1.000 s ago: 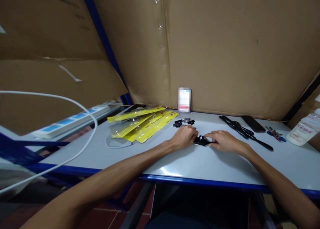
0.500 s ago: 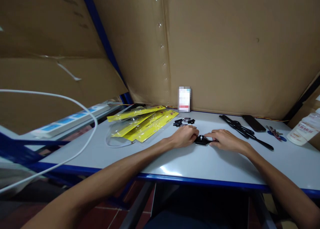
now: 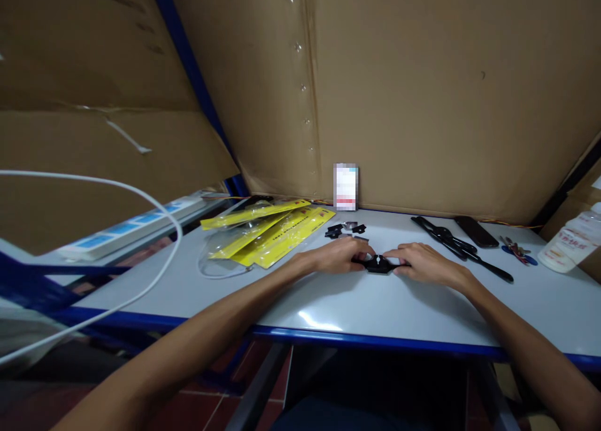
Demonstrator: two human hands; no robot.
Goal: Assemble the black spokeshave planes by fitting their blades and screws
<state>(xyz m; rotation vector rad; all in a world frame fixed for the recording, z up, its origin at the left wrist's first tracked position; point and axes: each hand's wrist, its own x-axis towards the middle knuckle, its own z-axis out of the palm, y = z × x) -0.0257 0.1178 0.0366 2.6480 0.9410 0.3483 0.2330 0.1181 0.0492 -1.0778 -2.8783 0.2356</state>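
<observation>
A black spokeshave [image 3: 378,265] lies on the table in front of me, a notched piece showing at its middle. My left hand [image 3: 342,254] is closed around its left handle, the fingertips close to the body. On the other side, my right hand [image 3: 417,260] grips the right handle, with the index finger reaching toward the centre. The fingers cover most of both handles. Just beyond my left hand are small black parts [image 3: 334,231] and a shiny metal piece [image 3: 350,225]. More black spokeshave bodies [image 3: 446,235] lie together to the right.
Yellow-backed clear packages [image 3: 282,237] are piled at left, near a white power strip [image 3: 136,227] and looping white cable [image 3: 176,230]. A lit phone [image 3: 346,186] stands against the cardboard [image 3: 422,105]. At right are a dark phone [image 3: 476,232], keys [image 3: 516,250] and a white bottle [image 3: 568,243].
My left hand has shifted slightly left and down, onto the left handle, uncovering more of the spokeshave's middle. My right hand stays nearly where it was.
</observation>
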